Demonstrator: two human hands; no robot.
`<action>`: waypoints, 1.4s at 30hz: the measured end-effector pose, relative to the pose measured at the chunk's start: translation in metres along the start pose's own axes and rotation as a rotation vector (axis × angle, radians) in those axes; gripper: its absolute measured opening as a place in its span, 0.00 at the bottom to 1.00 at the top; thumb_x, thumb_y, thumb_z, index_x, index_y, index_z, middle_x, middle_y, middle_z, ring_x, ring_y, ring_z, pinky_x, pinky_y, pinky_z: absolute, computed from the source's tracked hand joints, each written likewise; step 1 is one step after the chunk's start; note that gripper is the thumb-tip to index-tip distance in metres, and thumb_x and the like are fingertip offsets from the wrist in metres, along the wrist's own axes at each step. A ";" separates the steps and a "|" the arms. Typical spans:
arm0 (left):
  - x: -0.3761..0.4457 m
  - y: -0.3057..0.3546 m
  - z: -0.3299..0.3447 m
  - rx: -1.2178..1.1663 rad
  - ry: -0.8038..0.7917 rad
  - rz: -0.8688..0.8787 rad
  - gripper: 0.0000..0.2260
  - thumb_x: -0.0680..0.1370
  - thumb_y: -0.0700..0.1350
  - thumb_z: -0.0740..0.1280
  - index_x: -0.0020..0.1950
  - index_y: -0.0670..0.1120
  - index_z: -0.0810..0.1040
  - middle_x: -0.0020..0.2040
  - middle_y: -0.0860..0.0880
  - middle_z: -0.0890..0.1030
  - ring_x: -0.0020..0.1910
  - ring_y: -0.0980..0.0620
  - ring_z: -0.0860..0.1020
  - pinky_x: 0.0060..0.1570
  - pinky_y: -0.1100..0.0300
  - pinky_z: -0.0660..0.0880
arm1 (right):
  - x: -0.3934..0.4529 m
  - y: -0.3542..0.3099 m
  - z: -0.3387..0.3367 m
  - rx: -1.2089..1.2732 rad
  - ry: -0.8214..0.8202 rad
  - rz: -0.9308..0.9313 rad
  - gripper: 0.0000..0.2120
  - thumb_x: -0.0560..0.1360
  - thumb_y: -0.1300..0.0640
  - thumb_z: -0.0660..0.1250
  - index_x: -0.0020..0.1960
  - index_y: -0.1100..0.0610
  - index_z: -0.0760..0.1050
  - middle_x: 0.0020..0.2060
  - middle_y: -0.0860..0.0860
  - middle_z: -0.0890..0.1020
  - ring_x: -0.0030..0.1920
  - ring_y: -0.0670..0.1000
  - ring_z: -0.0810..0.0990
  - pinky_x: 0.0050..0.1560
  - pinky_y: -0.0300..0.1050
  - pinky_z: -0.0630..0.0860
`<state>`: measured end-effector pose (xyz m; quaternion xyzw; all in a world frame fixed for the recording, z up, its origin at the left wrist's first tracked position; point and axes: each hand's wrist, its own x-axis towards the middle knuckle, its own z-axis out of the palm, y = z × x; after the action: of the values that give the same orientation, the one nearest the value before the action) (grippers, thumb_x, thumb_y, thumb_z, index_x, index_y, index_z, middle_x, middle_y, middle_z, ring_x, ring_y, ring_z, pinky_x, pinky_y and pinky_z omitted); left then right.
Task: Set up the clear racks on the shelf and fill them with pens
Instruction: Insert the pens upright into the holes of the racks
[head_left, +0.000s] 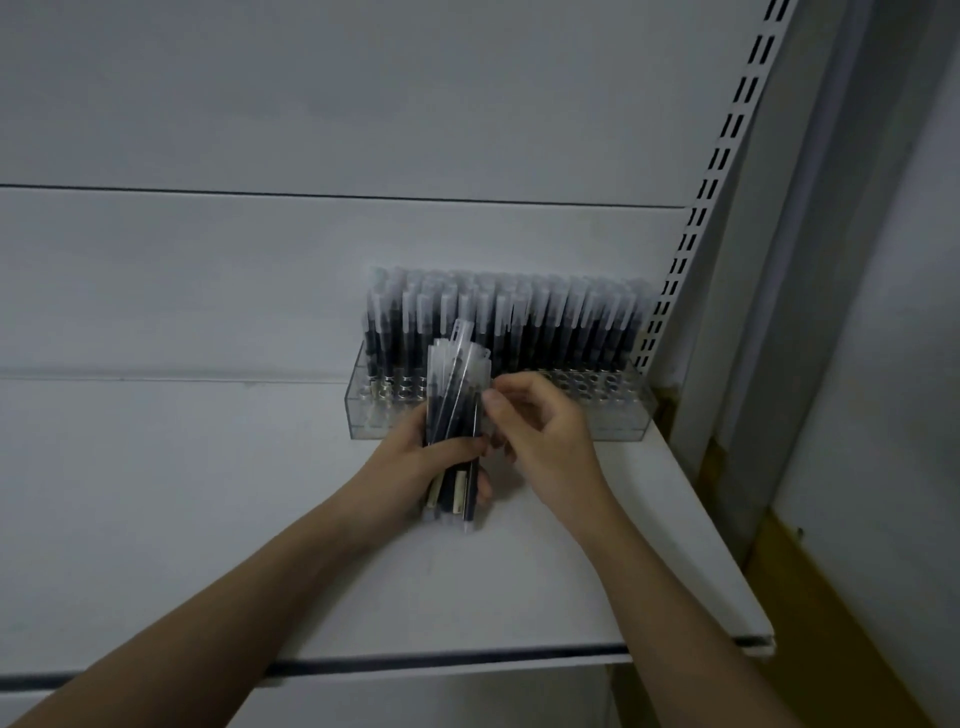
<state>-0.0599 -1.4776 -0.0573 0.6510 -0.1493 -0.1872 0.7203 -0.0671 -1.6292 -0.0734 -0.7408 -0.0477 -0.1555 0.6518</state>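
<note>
Gripping a bundle of pens (456, 415) upright, caps toward 12 o'clock, the left hand (415, 467) wraps around it just in front of the clear rack (618, 410) on the shelf (519, 587). Right hand (540, 431) pinches one pen from the 3 o'clock side.

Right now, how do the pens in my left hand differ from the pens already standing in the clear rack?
The bundle of pens is gripped loose in the left hand, in front of the clear rack; the racked pens stand in its holes. The bundle's pens fan out at uneven angles; the racked pens stand upright in rows. The right hand pinches one pen of the bundle; no hand touches the racked pens. Both have dark barrels and clear caps.
</note>
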 end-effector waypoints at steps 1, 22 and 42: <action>0.001 -0.001 -0.001 -0.002 -0.001 0.002 0.07 0.79 0.33 0.64 0.55 0.33 0.72 0.34 0.37 0.80 0.30 0.43 0.80 0.29 0.56 0.77 | 0.000 0.000 -0.001 0.017 -0.014 0.014 0.05 0.77 0.57 0.70 0.52 0.57 0.80 0.41 0.50 0.83 0.39 0.45 0.80 0.37 0.36 0.75; -0.002 -0.007 -0.007 0.010 0.094 0.052 0.10 0.78 0.31 0.65 0.59 0.33 0.72 0.43 0.35 0.84 0.39 0.38 0.84 0.38 0.53 0.82 | -0.001 -0.015 -0.011 0.244 0.069 0.018 0.09 0.75 0.67 0.71 0.50 0.57 0.74 0.43 0.54 0.85 0.45 0.53 0.84 0.42 0.43 0.81; -0.002 -0.006 -0.007 0.019 0.111 0.054 0.12 0.78 0.34 0.68 0.58 0.35 0.69 0.47 0.42 0.84 0.39 0.39 0.83 0.45 0.44 0.80 | 0.061 -0.031 -0.035 -0.334 0.303 -0.233 0.08 0.77 0.58 0.71 0.54 0.53 0.74 0.44 0.43 0.79 0.44 0.45 0.79 0.47 0.37 0.78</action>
<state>-0.0591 -1.4709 -0.0644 0.6631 -0.1283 -0.1297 0.7259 -0.0234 -1.6670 -0.0220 -0.7958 -0.0084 -0.3444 0.4979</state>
